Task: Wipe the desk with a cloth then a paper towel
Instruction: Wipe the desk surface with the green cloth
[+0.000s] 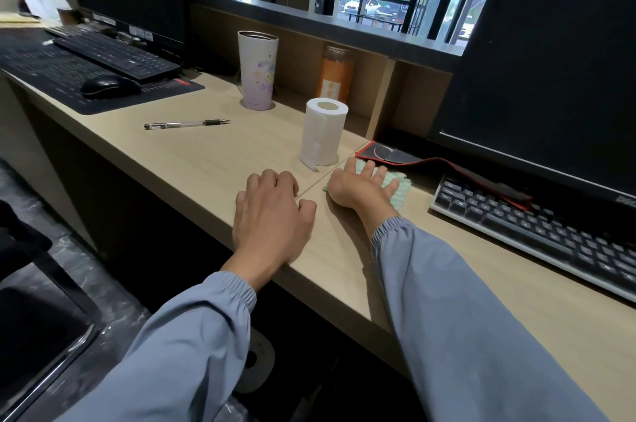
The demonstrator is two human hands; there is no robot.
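Note:
A light wooden desk [213,159] runs from left to right. My right hand [358,185] lies flat with spread fingers on a pale green cloth [401,194], pressing it onto the desk. The cloth shows only beyond the fingertips and beside the palm. My left hand [272,211] rests on the desk near its front edge, fingers curled under, holding nothing. A white paper towel roll [323,134] stands upright just behind both hands, a loose sheet hanging at its base.
A pen [187,124] lies left of the roll. A tall white cup [257,70] and an orange jar [335,75] stand at the back. A keyboard [537,228] and a red-edged mat [413,159] sit under a monitor at right; another keyboard [113,54] and mouse [110,85] at left.

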